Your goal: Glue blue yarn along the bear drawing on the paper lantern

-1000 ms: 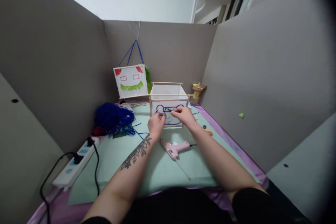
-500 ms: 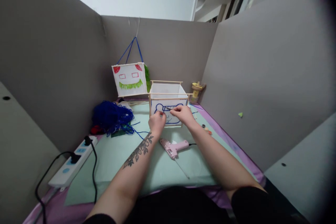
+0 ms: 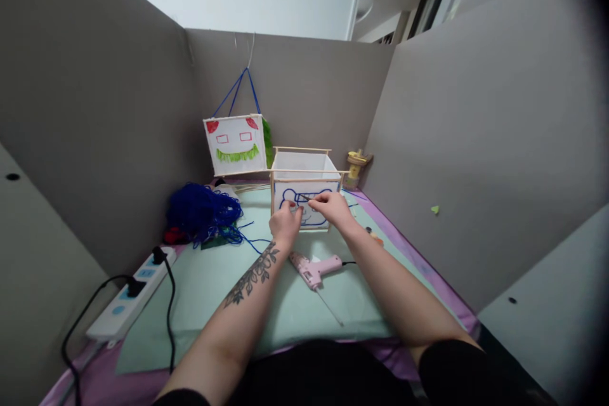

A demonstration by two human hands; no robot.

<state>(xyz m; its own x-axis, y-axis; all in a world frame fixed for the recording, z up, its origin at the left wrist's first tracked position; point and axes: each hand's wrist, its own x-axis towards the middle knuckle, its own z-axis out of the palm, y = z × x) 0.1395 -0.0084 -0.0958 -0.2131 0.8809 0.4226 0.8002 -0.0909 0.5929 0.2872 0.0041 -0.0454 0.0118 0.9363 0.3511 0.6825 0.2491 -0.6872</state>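
Observation:
A white paper box lantern (image 3: 307, 173) with thin wooden sticks along its edges stands on the table, its front carrying a blue yarn outline of a round-eared animal head. My right hand (image 3: 332, 206) pinches slim dark tweezers (image 3: 304, 197), their tip at the yarn near the top of the drawing. At the lower left of the same panel is my left hand (image 3: 284, 221), thumb and forefinger apart, close to the paper; I see nothing between them. Both hands cover parts of the outline. Below them a pink glue gun (image 3: 316, 269) lies on its side, a glue stick poking out.
A tangled heap of blue yarn (image 3: 202, 209) sits at the left. Nearer me is a white power strip (image 3: 133, 295) with black plugs and cables. Behind hangs a finished lantern (image 3: 235, 146) on blue cords. Grey partitions (image 3: 295, 89) enclose the pale green table cover (image 3: 228, 330).
My left thumb and forefinger have parted from their pinch at the yarn. My right hand and the tweezers stay almost where they were.

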